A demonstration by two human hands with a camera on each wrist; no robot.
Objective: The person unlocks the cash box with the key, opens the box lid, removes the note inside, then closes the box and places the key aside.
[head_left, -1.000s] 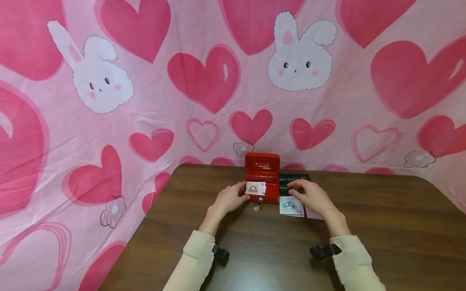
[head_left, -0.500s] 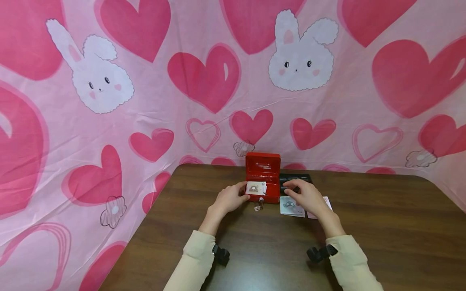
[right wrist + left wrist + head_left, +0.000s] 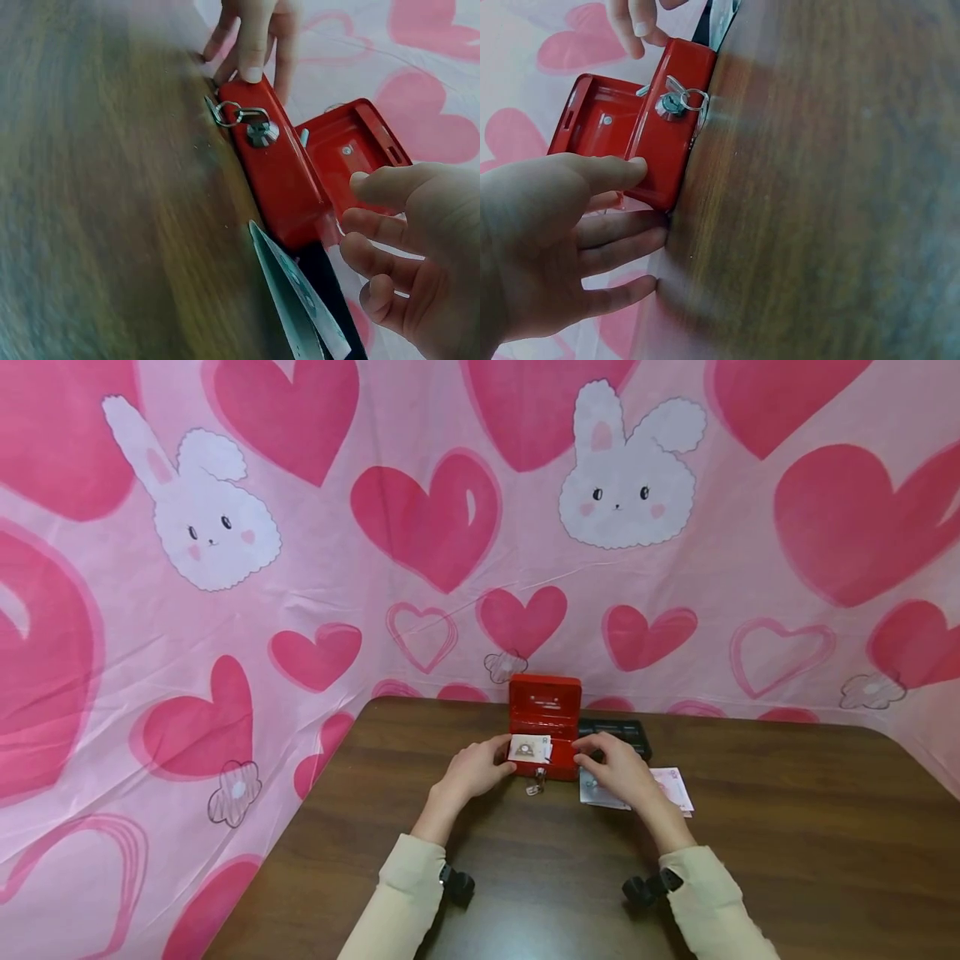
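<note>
The left hand (image 3: 471, 768) pinches the left end of the box (image 3: 664, 150), far on the table (image 3: 536, 868), likely to steady it; the upright lid (image 3: 545, 703) leaves the notes (image 3: 529, 748) inside reachable; the right hand (image 3: 621, 772), loosely spread, holding nothing, is just beside the right end

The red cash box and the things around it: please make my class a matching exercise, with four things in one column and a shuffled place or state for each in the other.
Things
1. Lid
2. Keys
3. Left hand
4. Pink banknote

Places and states
A. touching the left end of the red cash box
B. on the wood-grain table, right of the box
C. raised
D. at the lock on the box's front

Pairs: 1-C, 2-D, 3-A, 4-B
</note>
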